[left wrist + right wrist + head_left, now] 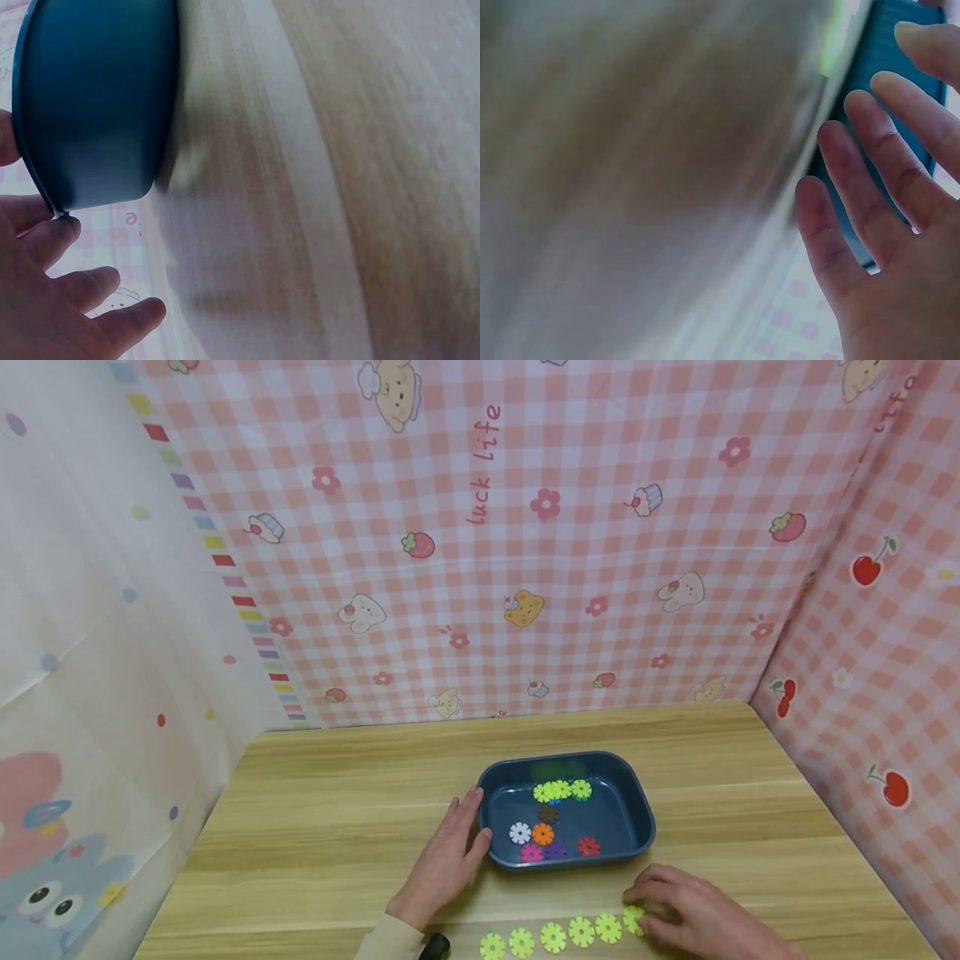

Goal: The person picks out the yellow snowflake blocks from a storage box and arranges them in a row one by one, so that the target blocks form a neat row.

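Observation:
A dark blue tray holds several notched plastic discs, among them a white disc, an orange disc and a red disc. My left hand rests against the tray's left end, its fingers fairly straight and its thumb by the near corner. In front of the tray, several yellow-green discs lie in a row. At the row's right end my right hand is over a yellow-green disc, partly covering it. The right wrist view shows that hand's fingers extended and spread, with no disc between them.
Everything stands on a wood-grain table. A pink checked cloth hangs behind it, with more cloth at both sides. Yellow-green discs lie together toward the tray's back wall. A black band is on the left wrist.

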Tool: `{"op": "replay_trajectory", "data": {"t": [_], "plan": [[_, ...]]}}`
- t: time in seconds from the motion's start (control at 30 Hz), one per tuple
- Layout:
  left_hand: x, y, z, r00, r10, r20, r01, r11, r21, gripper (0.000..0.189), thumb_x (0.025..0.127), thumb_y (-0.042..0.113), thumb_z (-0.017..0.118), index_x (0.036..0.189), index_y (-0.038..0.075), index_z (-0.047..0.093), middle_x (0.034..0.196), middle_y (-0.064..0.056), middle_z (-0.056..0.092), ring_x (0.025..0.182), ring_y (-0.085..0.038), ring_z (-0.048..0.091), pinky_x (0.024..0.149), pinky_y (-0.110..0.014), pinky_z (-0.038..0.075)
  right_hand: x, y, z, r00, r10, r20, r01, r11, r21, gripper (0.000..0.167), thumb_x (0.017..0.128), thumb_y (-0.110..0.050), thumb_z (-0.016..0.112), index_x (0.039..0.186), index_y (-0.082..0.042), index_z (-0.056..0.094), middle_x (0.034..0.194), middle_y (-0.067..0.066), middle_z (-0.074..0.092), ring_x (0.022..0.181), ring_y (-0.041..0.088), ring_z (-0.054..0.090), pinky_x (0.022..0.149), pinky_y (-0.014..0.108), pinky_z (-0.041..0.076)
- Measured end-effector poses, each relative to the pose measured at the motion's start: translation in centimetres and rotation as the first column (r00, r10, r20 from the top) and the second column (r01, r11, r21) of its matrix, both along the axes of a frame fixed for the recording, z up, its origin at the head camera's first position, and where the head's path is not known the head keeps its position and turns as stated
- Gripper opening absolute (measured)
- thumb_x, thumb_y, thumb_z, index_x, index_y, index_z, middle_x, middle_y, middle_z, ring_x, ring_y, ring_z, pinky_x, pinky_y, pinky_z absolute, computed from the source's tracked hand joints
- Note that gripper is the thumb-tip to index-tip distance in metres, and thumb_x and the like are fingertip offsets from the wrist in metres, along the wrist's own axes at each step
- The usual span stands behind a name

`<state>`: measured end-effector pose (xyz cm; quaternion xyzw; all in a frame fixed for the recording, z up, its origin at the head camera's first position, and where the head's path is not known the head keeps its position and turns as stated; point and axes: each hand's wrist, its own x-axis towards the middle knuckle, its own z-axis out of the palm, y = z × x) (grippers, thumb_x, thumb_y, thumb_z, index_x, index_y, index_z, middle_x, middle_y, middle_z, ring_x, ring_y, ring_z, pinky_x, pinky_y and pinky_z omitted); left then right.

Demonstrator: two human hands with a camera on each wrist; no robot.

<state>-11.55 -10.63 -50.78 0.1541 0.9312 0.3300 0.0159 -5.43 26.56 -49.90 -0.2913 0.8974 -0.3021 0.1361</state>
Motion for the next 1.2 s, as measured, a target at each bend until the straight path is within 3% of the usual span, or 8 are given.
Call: {"op": "replay_trajectory", "data": {"t": [0.3,0.53,0.77,0.93,1.2], "plan": [[0.0,0.1,0.0,1.000,0.006,0.002,-0.006,1.000,-0.001,0.061,0.109,0.030,0.050,0.162,0.006,0.032,0.169,-0.010,0.029,0.154,-0.041,0.026,0.121,-0.060,0.030,-0.2,-0.9,2.8,0.982,-0.088,-0.166,0.084,0.996,-0.031,0.021,0.100,-0.036,0.070,0.116,-0.023,0.076,0.114,-0.015,0.067,0.099,0.004,0.062,0.085,0.030,0.060],[0.0,0.1,0.0,1.000,0.008,0.002,-0.008,1.000,-0.003,0.061,0.109,0.030,0.051,0.162,0.006,0.032,0.169,-0.009,0.029,0.154,-0.041,0.026,0.121,-0.059,0.030,-1.1,-1.8,4.3,0.902,-0.105,-0.418,0.024,0.981,-0.194,0.020,0.093,-0.016,0.079,0.112,-0.022,0.077,0.108,-0.013,0.070,0.094,0.008,0.068,0.078,0.025,0.060],[0.0,0.1,-0.1,1.000,0.004,-0.005,-0.004,1.000,-0.002,0.061,0.109,0.030,0.050,0.162,0.006,0.032,0.169,-0.009,0.029,0.153,-0.042,0.026,0.120,-0.060,0.031,-2.6,-2.6,5.9,0.851,-0.164,-0.500,0.065,0.976,-0.210,0.027,0.089,-0.009,0.081,0.113,-0.022,0.077,0.110,-0.014,0.070,0.098,0.008,0.068,0.078,0.028,0.060],[0.0,0.1,0.0,1.000,0.004,0.003,-0.004,1.000,-0.008,0.061,0.109,0.031,0.050,0.163,0.007,0.032,0.169,-0.009,0.029,0.154,-0.041,0.026,0.121,-0.059,0.031,-3.9,-3.1,6.7,0.864,-0.169,-0.475,0.078,0.976,-0.205,0.025,0.093,-0.012,0.078,0.116,-0.022,0.076,0.114,-0.012,0.070,0.104,0.013,0.069,0.082,0.037,0.062],[0.0,0.1,0.0,1.000,0.000,-0.001,0.000,1.000,-0.010,0.061,0.109,0.030,0.050,0.162,0.006,0.032,0.168,-0.011,0.030,0.153,-0.041,0.027,0.121,-0.058,0.031,-6.5,-4.4,7.9,0.890,-0.140,-0.434,0.060,0.979,-0.192,0.021,0.098,-0.017,0.074,0.118,-0.019,0.075,0.116,-0.007,0.070,0.103,0.015,0.070,0.081,0.038,0.061]]}}
